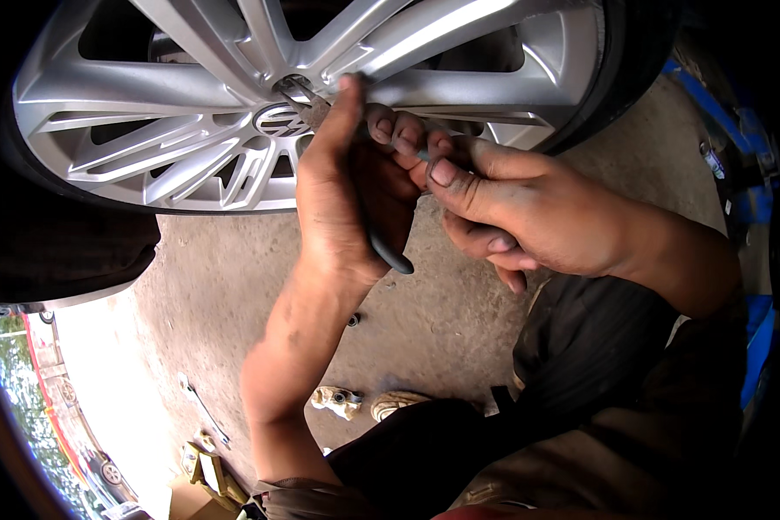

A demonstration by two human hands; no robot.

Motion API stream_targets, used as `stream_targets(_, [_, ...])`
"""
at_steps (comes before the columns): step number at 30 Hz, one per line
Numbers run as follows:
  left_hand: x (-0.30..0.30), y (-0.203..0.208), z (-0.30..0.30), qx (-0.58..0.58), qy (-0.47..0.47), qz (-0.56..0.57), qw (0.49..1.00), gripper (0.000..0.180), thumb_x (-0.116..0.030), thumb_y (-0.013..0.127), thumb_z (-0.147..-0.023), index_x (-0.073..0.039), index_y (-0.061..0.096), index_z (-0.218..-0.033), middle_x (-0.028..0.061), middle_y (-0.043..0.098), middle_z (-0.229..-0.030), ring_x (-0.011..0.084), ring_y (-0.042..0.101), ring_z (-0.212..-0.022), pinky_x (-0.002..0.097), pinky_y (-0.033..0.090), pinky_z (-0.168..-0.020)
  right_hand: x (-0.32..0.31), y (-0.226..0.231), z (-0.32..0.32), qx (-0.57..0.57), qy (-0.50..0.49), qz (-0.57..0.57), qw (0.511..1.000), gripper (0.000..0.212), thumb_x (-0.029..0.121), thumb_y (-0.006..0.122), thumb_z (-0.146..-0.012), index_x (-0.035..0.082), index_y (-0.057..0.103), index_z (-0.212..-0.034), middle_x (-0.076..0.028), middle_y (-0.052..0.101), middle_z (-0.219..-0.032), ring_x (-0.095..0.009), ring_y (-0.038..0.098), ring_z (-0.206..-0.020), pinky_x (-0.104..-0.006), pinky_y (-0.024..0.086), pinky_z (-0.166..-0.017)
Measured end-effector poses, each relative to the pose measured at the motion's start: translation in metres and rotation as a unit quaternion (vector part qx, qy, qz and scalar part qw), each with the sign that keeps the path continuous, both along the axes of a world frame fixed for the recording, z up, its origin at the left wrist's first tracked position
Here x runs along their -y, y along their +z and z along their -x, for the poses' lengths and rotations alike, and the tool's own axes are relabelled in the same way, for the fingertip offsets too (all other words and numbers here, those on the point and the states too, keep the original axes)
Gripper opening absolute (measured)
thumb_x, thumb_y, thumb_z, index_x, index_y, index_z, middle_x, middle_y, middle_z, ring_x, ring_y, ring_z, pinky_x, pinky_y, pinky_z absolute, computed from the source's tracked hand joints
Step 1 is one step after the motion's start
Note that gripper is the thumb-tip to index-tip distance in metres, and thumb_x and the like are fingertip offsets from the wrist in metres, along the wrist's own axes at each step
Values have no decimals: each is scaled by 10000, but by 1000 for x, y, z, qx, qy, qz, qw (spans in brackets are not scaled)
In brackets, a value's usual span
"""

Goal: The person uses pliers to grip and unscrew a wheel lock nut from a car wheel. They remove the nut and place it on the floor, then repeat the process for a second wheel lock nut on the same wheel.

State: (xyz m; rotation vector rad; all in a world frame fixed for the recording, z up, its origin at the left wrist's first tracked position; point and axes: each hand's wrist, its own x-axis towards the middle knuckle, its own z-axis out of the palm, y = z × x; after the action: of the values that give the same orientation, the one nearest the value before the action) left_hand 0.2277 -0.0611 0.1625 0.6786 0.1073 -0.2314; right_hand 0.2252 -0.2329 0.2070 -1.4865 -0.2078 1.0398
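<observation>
A silver alloy wheel (182, 91) with a dark tyre fills the upper part of the head view. My left hand (347, 191) is closed around a pair of pliers (313, 110). Their jaws reach into a dark lug hole (293, 85) beside the round centre cap (279, 120). A dark grip end (392, 254) of the pliers sticks out below my palm. Just to the right, my right hand (529, 204) has its thumb and fingers pinched together against the left fingertips. What lies in that pinch, if anything, is hidden.
On the concrete floor (442, 329) lie a wrench (204, 409), a small dark ring-shaped part (354, 320) and a pale crumpled piece (336, 400). A cardboard box (195, 500) stands at the lower left. Blue metal framing (711, 100) runs along the right, and parked cars show outside.
</observation>
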Motion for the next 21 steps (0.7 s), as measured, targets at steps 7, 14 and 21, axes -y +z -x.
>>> stream_targets(7, [7,14,2,-44,4,-30,999,378,-294,639,-909,-159,405,-644,-13,399,-579,184,485,-632,303,439,-624,-7,-10,9,68,-24,46,996,319,321,420,-1047,51,412,-1217,10,453,-674,-53,401,-490,-230,430,-462])
stream_targets(14, [6,11,3,-48,28,-69,996,398,-292,631,-920,-167,383,-635,-21,363,-548,160,402,-502,283,384,-494,-14,-19,17,46,-33,0,998,269,243,427,-1046,68,332,-1227,-4,413,-680,-66,394,-529,-228,396,-444])
stream_targets(21, [6,6,-1,-19,15,-38,999,438,-321,615,-942,-169,363,-617,-15,331,-498,169,365,-449,282,363,-456,-14,-15,12,12,-27,-2,1000,215,222,440,-1041,71,340,-1159,-30,467,-702,-92,462,-544,-239,421,-455])
